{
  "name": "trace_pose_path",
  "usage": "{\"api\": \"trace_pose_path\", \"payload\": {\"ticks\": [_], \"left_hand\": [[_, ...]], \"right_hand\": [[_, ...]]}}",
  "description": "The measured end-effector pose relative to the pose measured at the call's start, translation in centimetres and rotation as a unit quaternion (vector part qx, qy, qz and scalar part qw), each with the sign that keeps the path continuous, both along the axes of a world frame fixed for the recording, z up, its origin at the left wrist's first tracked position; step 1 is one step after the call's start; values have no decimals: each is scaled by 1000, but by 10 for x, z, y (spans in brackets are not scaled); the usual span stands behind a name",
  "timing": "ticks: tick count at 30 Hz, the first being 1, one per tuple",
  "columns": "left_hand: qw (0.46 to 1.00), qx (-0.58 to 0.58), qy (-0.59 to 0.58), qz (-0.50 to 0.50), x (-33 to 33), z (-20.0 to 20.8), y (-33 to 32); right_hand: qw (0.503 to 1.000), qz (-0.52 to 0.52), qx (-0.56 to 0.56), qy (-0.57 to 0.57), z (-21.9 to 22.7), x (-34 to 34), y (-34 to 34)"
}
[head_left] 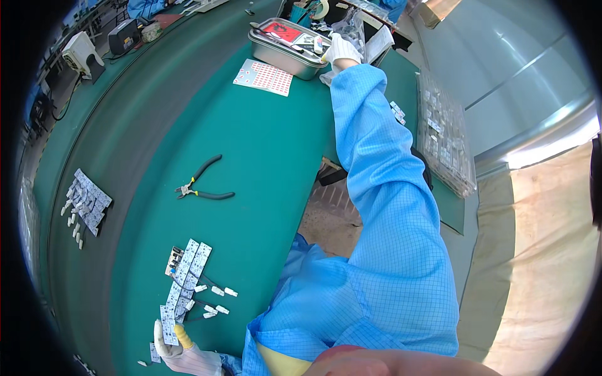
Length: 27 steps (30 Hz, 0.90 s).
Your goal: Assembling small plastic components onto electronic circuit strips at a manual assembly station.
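My left hand (172,352), in a white glove with a yellow finger cover, closes on the near end of a white circuit board (167,321) at the lower left. Beyond it several similar board strips (191,263) lie overlapping, with dark wires ending in white connectors (217,291). A small component board (174,261) sits at their left edge. My right arm stretches far forward. Its gloved hand (343,51) is at the right rim of a metal tin (282,57), fingers bent together; what they hold, if anything, is hidden. A small white object (318,45) lies beside those fingers.
Black-handled cutters (204,182) lie open on the green mat. A sheet of red-marked labels (263,76) is below the tin. More circuit boards (89,202) are piled on the dark strip at left. Clear trays (442,135) stand at right, beyond my arm.
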<state>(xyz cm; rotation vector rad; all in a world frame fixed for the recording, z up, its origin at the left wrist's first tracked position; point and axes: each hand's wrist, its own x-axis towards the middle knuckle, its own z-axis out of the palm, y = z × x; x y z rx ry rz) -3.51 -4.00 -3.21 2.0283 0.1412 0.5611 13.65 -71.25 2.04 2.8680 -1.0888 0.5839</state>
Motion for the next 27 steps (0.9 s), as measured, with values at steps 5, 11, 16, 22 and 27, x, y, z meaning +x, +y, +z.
{"api": "trace_pose_path", "payload": {"ticks": [5, 11, 16, 22, 27], "left_hand": [[1000, -20, 18, -6, 1, 4, -13], [998, -64, 2, 1, 8, 9, -17], [987, -157, -14, -33, 19, 12, -21], [984, -134, -93, -70, 8, 1, 3], [983, 100, -152, -9, 0, -8, 14]], "right_hand": [[981, -6, -192, -29, -16, -11, -7], [941, -67, -319, -85, 30, 19, 40], [864, 461, 98, -177, 88, 31, 199], [787, 574, 148, 167, 28, 69, 425], [809, 527, 155, 208, -26, 133, 572]]}}
